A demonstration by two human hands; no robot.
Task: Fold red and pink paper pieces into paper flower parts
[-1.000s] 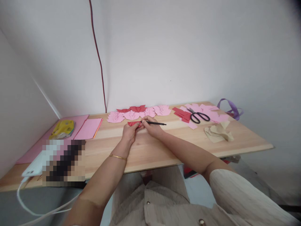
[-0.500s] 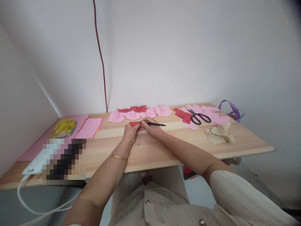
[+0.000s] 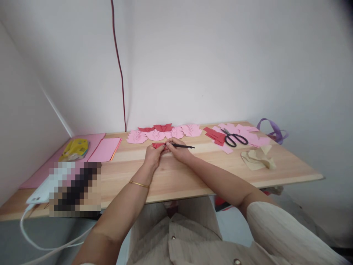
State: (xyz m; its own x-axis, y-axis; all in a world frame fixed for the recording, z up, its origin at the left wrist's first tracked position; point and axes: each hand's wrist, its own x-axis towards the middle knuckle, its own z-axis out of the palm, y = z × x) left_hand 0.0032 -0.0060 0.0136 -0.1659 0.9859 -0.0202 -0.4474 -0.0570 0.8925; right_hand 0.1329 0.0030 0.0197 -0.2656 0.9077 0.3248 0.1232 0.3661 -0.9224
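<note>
Near the middle of the wooden table (image 3: 179,173), my left hand (image 3: 153,154) is closed on a small folded red paper piece (image 3: 156,145). My right hand (image 3: 178,149) meets it there, gripping a black pen (image 3: 183,146) whose far end points right. The pen's other end is at the red paper, partly hidden by my fingers. Just beyond my hands lies a row of folded pink paper shapes (image 3: 156,135) with creased, cut patterns, and folded red paper shapes (image 3: 163,127) sit behind them against the wall.
On the right are black-handled scissors (image 3: 230,140) over red paper strips (image 3: 215,137) and pink pieces (image 3: 260,141), crumpled brown paper (image 3: 257,158) and a purple ribbon (image 3: 273,129). Pink sheets (image 3: 106,149), a yellow packet (image 3: 74,149) and a white device with a cable (image 3: 38,195) lie left.
The camera view shifts very slightly. Both hands keep the same grip and place, the pen still against the red paper.
</note>
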